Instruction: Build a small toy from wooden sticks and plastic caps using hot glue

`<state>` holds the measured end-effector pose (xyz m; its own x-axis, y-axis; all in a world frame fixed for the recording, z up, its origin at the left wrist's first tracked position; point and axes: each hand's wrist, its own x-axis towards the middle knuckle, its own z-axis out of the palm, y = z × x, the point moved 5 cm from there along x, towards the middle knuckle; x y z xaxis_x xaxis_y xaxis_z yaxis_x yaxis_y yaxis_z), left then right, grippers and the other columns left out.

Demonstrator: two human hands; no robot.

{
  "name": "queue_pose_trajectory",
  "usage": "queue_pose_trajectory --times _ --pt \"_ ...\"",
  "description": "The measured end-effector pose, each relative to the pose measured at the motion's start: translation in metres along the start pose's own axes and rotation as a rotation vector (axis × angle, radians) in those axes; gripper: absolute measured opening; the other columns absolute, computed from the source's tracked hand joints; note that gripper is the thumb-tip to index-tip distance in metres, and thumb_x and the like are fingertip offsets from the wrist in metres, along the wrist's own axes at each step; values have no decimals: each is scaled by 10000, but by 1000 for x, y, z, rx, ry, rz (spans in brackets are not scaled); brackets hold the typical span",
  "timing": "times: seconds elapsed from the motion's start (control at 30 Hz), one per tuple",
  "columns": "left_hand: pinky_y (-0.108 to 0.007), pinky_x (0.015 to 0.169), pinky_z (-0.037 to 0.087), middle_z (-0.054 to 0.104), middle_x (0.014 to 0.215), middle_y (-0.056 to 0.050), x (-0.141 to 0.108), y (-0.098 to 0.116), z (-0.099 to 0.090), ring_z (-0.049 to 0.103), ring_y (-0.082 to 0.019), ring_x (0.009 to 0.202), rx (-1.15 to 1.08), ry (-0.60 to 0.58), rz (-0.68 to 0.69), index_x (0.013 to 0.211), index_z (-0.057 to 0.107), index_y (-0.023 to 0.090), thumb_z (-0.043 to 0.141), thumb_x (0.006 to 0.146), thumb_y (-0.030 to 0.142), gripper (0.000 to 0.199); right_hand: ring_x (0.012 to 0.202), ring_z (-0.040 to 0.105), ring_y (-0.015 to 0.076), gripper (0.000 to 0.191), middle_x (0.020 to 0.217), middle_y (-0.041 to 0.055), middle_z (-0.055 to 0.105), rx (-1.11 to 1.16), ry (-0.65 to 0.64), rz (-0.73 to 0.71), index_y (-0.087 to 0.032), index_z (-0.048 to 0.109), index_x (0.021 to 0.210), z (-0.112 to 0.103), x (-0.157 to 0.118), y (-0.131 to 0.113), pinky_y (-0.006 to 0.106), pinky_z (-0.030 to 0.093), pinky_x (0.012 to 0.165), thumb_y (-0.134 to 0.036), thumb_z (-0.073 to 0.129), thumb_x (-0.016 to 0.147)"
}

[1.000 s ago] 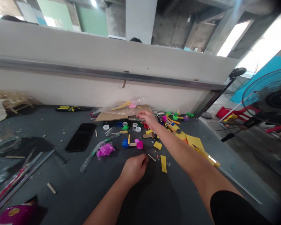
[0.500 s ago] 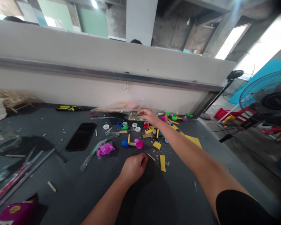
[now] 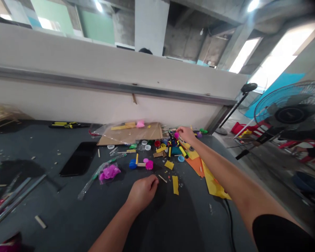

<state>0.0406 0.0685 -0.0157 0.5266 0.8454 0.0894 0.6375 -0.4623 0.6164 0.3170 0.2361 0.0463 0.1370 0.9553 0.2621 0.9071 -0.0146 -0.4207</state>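
My left hand (image 3: 143, 190) rests on the dark table with its fingers curled closed; what they hold, if anything, is hidden. Beyond it stands a small assembly (image 3: 141, 164) of a stick with blue and magenta round ends and an upright yellow piece. My right hand (image 3: 187, 134) reaches to the back right, its fingers bent together beside a magenta lump (image 3: 176, 135). Anything pinched there is too small to make out. Just below that hand lie tools with yellow-and-black handles (image 3: 182, 149), among bottle caps (image 3: 157, 143) and yellow scraps (image 3: 169, 165).
A brown cardboard sheet (image 3: 126, 135) under clear plastic lies along the partition (image 3: 107, 105). Left are a black phone (image 3: 79, 159) and magenta clay in a bag (image 3: 109, 172). Yellow paper (image 3: 212, 185) and a black cable (image 3: 229, 224) lie right. A fan (image 3: 291, 115) stands beyond the table.
My right hand has moved right, from the sticks by the partition to the magenta lump. The cardboard sheet and yellow-handled tools now show. The view has shifted; my left hand stays closed.
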Motion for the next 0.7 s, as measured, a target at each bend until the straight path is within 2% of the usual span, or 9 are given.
queue_pose_trajectory --times 0.13,0.33,0.5,0.7 --pt "-221 575 302 623 707 17 0 0 -1 554 -117 639 -22 -3 -18 797 550 230 374 882 255 197 896 618 184 227 900 52 711 -164 -21 -14 -208 692 846 2 23 3 244 406 807 -152 490 759" --pt "-224 575 308 617 697 11 2 0 -2 553 -124 638 -57 -22 -52 790 548 226 368 880 259 204 886 611 197 238 953 82 697 -275 -34 22 -201 672 913 13 39 -9 247 411 748 -262 463 819" --pt "-222 580 320 612 696 4 4 -1 -3 555 -127 638 -98 -25 -64 798 553 221 354 881 256 218 854 612 212 247 917 90 693 -306 -69 57 -185 652 906 8 17 -8 250 408 699 -323 467 820" --pt "-217 573 319 612 699 5 5 -1 -3 553 -123 629 -91 -12 -47 799 552 220 365 879 266 209 739 620 204 232 840 65 694 -313 -126 132 -189 655 873 -22 -27 27 247 403 606 -351 519 776"
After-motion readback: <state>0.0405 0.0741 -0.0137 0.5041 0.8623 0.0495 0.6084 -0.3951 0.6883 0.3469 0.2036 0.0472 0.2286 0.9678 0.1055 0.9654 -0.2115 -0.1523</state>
